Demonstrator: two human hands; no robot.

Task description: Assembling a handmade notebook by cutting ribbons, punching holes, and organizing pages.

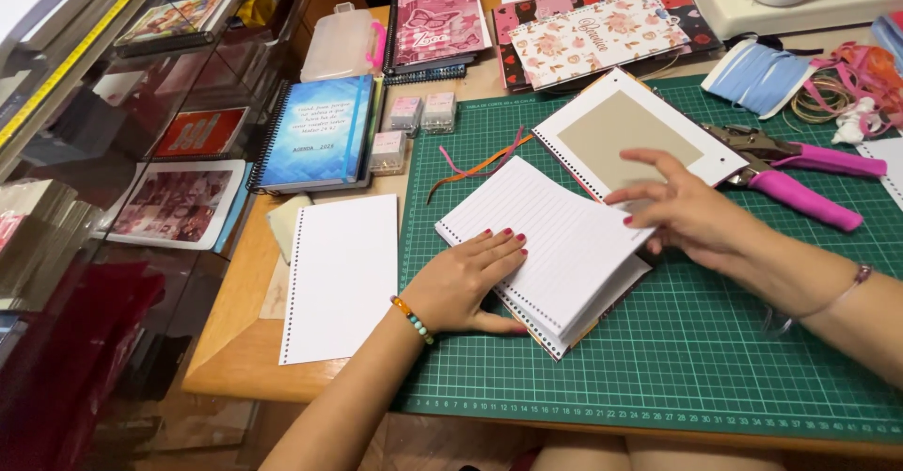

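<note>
Left hand [466,278] lies flat, fingers spread, pressing the lined page stack [555,245] w/ punched edges, which sits on the green cutting mat [696,358]. Right hand [691,212] hovers open over stack's right edge, fingers loose, gripping nothing.

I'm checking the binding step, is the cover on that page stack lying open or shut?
Open. The cover lies flipped back on the mat, its grey inside up, while the lined pages sit bare under the left hand.
</note>
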